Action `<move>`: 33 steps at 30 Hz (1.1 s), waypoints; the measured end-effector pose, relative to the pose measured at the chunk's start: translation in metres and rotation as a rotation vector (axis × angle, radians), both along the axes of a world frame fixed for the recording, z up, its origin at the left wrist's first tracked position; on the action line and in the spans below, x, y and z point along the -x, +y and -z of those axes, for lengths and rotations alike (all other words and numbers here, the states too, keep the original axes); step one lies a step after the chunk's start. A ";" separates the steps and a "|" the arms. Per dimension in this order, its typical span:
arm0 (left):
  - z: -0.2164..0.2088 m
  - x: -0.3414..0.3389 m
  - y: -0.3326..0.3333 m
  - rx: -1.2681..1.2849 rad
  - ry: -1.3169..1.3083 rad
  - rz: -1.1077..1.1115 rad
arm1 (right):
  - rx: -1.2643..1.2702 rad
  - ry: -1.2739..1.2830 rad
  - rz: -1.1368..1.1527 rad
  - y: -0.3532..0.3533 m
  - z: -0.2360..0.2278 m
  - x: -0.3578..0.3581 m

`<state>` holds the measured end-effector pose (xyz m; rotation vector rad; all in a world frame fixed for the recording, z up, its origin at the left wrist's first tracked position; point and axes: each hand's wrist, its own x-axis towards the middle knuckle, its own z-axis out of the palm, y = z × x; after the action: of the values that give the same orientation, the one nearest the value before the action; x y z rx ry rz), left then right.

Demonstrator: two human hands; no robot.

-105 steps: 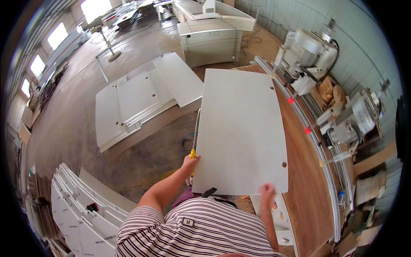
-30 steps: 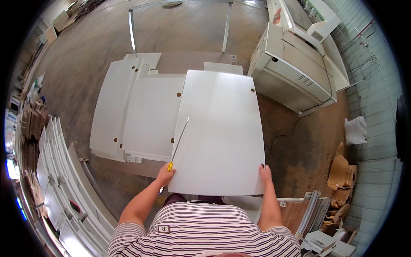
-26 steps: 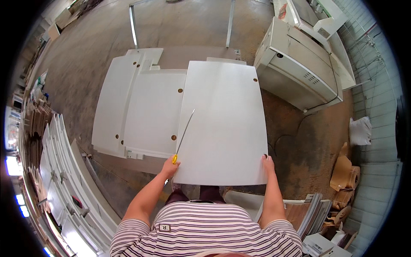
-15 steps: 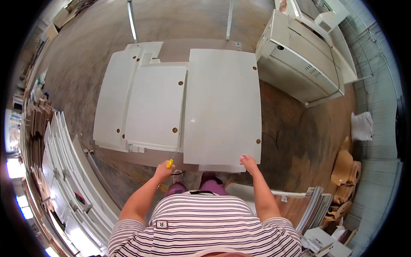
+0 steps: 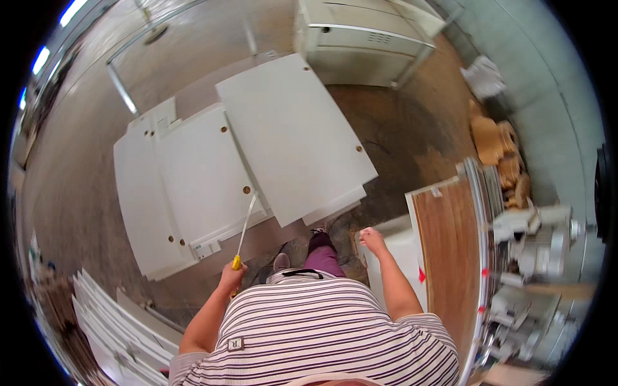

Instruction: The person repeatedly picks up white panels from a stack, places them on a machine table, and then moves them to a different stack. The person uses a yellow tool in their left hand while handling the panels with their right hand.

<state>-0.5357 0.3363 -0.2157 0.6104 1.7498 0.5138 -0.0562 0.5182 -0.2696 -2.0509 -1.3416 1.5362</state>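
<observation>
My left hand (image 5: 232,276) is closed around the yellow handle of a tool (image 5: 245,225) with a long, thin, pale shaft, held in front of my left side. Its far end overlaps the edge of a white panel (image 5: 199,151) in this view; whether it touches is unclear. My right hand (image 5: 371,238) is closed with fingers curled, off to the right; whatever it may hold is hidden. A larger white panel (image 5: 293,141) with round brown-rimmed holes lies ahead. Another white panel (image 5: 141,199) is at the left of the stack.
A wood-faced board (image 5: 447,241) and pale boards stand at my right. A pale metal cabinet (image 5: 360,55) stands at the far right. Leaning white boards (image 5: 112,328) are at lower left. Brown rolls (image 5: 502,145) lie by the wall.
My view and body have turned to the right, so the panels appear rotated and shifted left. My right hand is now away from the large panel, near the wood-faced board. The tool's shaft shows more clearly.
</observation>
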 end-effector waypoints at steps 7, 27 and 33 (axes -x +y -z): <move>-0.082 -0.058 0.073 -0.317 -0.074 0.593 | 0.062 -0.202 -0.563 -0.148 -0.020 0.049; -0.147 -0.331 -0.112 -0.185 -0.377 1.828 | 0.030 -0.297 0.768 -0.621 -0.073 0.022; -0.144 -0.412 -0.215 0.098 -0.338 2.194 | -0.057 -0.480 0.837 -0.710 0.000 0.047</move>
<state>-0.1237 0.1218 -0.0714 1.7045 0.0742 -0.9501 -0.1036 -0.1916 -0.2697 -2.5417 -0.4595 0.6638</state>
